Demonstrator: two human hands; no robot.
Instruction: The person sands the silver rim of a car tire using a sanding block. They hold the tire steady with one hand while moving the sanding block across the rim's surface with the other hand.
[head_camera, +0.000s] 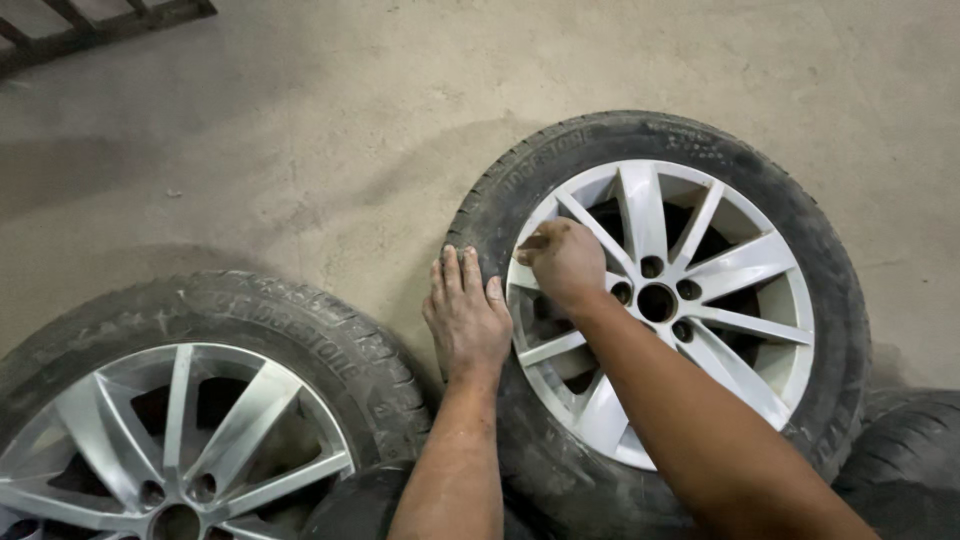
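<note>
A car wheel (700, 300) with a black tyre and a silver spoked alloy rim lies flat on the concrete floor at the right. My left hand (466, 315) rests palm down on the tyre's left sidewall, fingers together and pointing away from me. My right hand (565, 262) is on the rim's left edge with its fingers curled near a spoke; whether it pinches something small is not visible. Both hands are grimy.
A second wheel (180, 420) with the same silver rim lies at the lower left, close to the first. Part of another black tyre (905, 450) shows at the lower right. A dark metal frame (90, 25) sits at the top left on the concrete floor (300, 130).
</note>
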